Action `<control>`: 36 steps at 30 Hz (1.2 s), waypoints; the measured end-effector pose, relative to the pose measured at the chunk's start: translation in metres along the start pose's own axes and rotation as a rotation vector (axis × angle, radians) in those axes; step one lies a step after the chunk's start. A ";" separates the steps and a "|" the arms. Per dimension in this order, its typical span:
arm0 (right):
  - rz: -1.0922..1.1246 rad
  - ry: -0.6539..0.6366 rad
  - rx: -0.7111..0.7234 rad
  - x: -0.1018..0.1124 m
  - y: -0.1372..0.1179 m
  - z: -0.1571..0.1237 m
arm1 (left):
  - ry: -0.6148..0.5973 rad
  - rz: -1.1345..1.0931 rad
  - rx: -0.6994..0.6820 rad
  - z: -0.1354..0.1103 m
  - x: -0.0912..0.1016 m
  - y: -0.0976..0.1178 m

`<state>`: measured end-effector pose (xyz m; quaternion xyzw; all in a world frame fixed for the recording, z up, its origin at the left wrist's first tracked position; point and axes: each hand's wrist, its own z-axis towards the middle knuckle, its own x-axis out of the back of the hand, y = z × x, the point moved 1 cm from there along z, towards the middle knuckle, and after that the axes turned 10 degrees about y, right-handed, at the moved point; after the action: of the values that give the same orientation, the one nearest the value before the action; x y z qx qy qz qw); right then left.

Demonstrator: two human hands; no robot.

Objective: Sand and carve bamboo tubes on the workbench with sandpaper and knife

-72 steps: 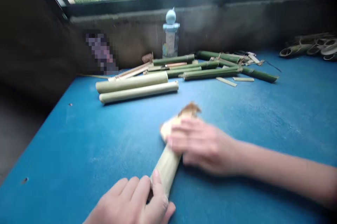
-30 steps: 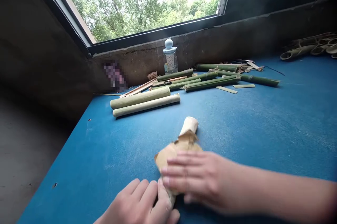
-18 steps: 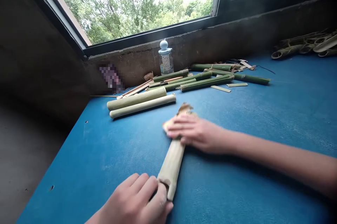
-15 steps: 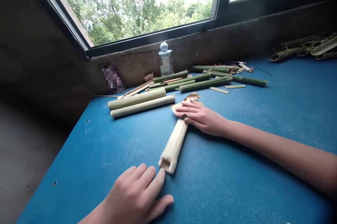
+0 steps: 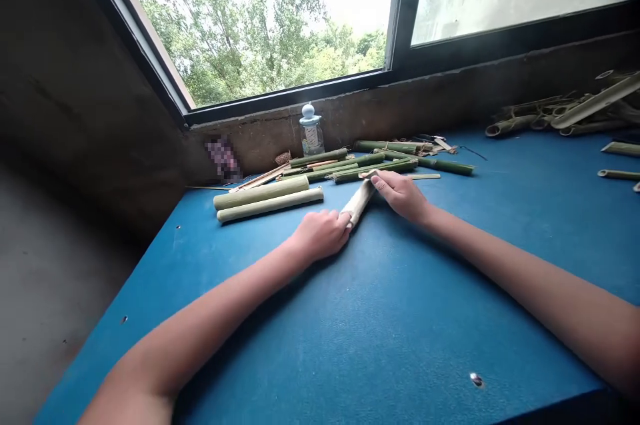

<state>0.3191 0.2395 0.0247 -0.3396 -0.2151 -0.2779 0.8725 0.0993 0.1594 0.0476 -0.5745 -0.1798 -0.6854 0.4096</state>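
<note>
The curled left hand (image 5: 320, 235) and half-closed right hand (image 5: 400, 195) are gripping opposite ends of a pale peeled bamboo tube (image 5: 359, 202), which is lying diagonally between them on the blue tabletop (image 5: 400, 318).

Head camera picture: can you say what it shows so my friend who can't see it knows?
The left hand and right hand hold a peeled bamboo piece at its two ends on a blue table. Green bamboo stalks and two pale bamboo tubes lie behind it, under a window.
</note>
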 end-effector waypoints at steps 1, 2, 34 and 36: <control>0.000 -0.041 0.037 -0.002 0.000 -0.001 | 0.005 0.006 0.013 0.010 0.001 -0.006; 0.000 -0.083 0.072 -0.005 0.001 -0.003 | 0.010 0.015 0.031 0.016 0.004 -0.015; 0.523 -0.594 0.504 -0.037 -0.129 -0.051 | 0.277 -0.064 -0.320 -0.148 0.046 0.049; 0.460 -0.478 0.422 -0.041 -0.113 -0.036 | 0.325 -0.057 -0.330 -0.149 0.045 0.048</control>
<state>0.2236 0.1584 0.0301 -0.2474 -0.3830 0.0621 0.8878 0.0405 0.0080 0.0378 -0.5105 -0.0133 -0.8003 0.3141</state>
